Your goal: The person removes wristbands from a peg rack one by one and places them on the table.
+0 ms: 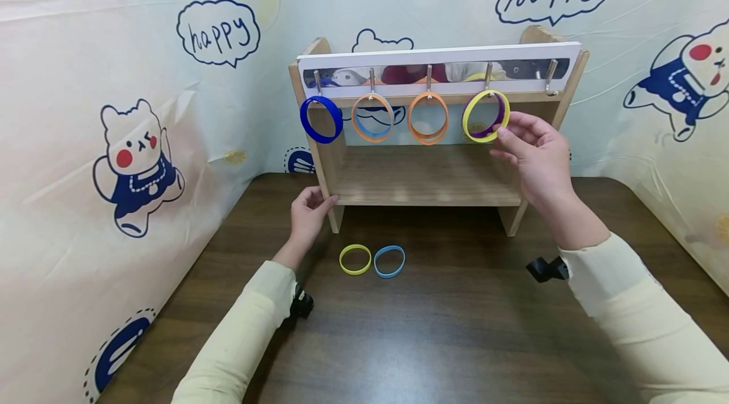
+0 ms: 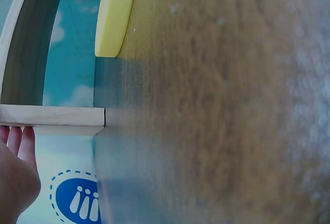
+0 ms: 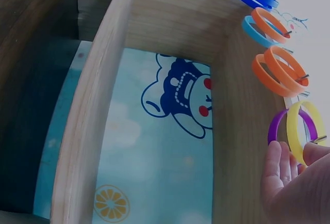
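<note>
- Yellow band (image 1: 466,118) is at the fourth hook (image 1: 488,78) from the left, with the purple band (image 1: 504,114) just behind it.
- I have the right hand (image 1: 538,157) with its grip clamped on the yellow band, at the lower right edge.
- I have the left hand (image 1: 307,217) with its grip clamped on the left side of the wooden rack (image 1: 427,173), low down.
- Farther left, I see orange bands (image 1: 428,138), then a two-colour pair (image 1: 373,138), then a dark blue band (image 1: 321,138).
- On the near surface (image 1: 444,334), a thin yellow ring (image 1: 355,273) and a light blue ring (image 1: 390,276) lie side by side.
</note>
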A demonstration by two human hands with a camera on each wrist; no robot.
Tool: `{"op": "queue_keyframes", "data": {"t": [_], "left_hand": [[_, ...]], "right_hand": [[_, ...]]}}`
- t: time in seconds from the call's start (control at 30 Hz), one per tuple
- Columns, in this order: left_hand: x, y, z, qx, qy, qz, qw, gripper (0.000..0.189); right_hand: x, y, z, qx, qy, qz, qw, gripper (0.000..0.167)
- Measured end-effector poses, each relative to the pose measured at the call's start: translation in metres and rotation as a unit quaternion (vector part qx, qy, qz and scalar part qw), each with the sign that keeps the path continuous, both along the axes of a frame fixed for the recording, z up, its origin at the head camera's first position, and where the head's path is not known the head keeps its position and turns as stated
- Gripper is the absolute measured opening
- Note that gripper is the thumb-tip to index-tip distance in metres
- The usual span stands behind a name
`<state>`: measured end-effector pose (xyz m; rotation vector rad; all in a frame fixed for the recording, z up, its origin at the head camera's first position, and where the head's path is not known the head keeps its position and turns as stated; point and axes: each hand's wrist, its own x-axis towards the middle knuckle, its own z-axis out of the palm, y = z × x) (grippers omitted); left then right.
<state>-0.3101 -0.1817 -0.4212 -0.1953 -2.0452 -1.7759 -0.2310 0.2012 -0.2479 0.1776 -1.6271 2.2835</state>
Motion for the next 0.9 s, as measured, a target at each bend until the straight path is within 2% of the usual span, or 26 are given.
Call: {"op": "queue_keyframes", "data": {"t": [0.23, 0.43, 0.5, 0.9], "left_hand": [[0.002, 0.000, 0.002, 0.001, -0.004, -0.001, 1.0000, 0.031], [0.020, 0.005, 0.024, -0.009, -0.011, -0.014, 0.9998, 0.031], [0.024, 0.006, 0.028, -0.016, -0.010, -0.014, 0.9997, 0.031], [0.026, 0.007, 0.030, -0.018, -0.015, -0.015, 0.9996, 0.032]], "right_hand": [[0.003, 0.000, 0.001, -0.016, 0.011, 0.005, 0.9998, 0.037], [0.005, 0.000, 0.004, -0.034, 0.016, -0.005, 0.9993, 0.038], [0.006, 0.000, 0.006, -0.040, 0.019, -0.009, 0.9990, 0.037], [0.011, -0.001, 0.015, -0.047, 0.024, -0.038, 0.9979, 0.039]]}}
